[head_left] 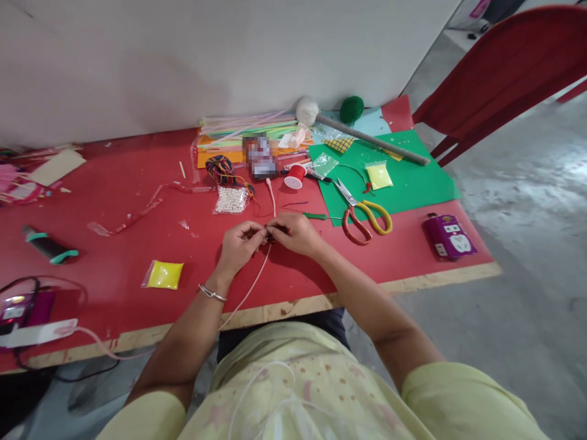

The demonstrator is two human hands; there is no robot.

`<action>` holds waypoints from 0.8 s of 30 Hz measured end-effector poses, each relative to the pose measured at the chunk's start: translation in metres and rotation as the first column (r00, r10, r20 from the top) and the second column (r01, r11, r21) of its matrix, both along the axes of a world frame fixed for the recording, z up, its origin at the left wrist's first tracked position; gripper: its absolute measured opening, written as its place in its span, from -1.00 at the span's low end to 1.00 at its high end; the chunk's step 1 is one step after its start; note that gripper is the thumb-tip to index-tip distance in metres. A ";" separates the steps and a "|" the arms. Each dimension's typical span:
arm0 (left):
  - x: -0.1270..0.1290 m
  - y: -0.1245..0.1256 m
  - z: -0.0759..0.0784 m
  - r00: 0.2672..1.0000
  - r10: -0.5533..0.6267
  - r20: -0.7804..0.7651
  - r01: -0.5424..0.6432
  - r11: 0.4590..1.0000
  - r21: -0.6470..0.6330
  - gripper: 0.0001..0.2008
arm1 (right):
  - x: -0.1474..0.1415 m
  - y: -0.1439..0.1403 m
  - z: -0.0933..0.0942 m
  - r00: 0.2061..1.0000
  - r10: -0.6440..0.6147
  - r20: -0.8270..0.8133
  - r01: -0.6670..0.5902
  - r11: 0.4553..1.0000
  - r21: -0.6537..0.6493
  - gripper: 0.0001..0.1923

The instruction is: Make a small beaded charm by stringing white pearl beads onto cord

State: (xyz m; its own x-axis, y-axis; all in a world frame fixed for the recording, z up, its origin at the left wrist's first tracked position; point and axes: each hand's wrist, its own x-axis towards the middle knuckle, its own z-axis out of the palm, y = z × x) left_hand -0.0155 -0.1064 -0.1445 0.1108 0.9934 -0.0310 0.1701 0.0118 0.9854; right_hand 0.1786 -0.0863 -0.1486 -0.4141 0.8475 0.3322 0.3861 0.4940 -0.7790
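My left hand [243, 244] and my right hand [296, 234] meet fingertip to fingertip just above the red table cover [123, 201]. Both are closed in a pinch on something small and dark, mostly hidden by the fingers. A pale pink charging cable [250, 284] passes beneath them to a phone [260, 157] lying behind. Near my right hand lie a thin green-handled tool [316, 216] and scissors [353, 205] with red and yellow handles. A bag of white beads [232, 200] and a spool of red thread [295, 176] lie beyond my hands.
A bag of yellow material [165, 275] lies front left, beyond it a teal-and-black tool [49, 245]. Multicoloured cord [221, 168], pastel sticks [247, 125] and green sheet [413, 177] lie at the back. A purple socket box [450, 237] stands right, near a red chair [499, 73].
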 end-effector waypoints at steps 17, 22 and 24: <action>-0.006 0.011 -0.004 0.898 0.177 0.403 -0.020 0.931 -0.364 -0.69 | -0.001 -0.003 -0.004 0.998 0.010 0.062 -0.028 0.954 0.297 -0.85; -0.005 0.011 -0.005 0.895 0.179 0.409 -0.029 0.937 -0.347 -0.69 | -0.004 -0.004 -0.007 0.998 -0.027 0.057 0.006 0.942 0.335 -0.86; -0.002 0.011 -0.004 0.896 0.174 0.407 -0.036 0.945 -0.325 -0.69 | -0.005 -0.004 -0.009 0.995 -0.054 0.085 0.021 0.937 0.348 -0.85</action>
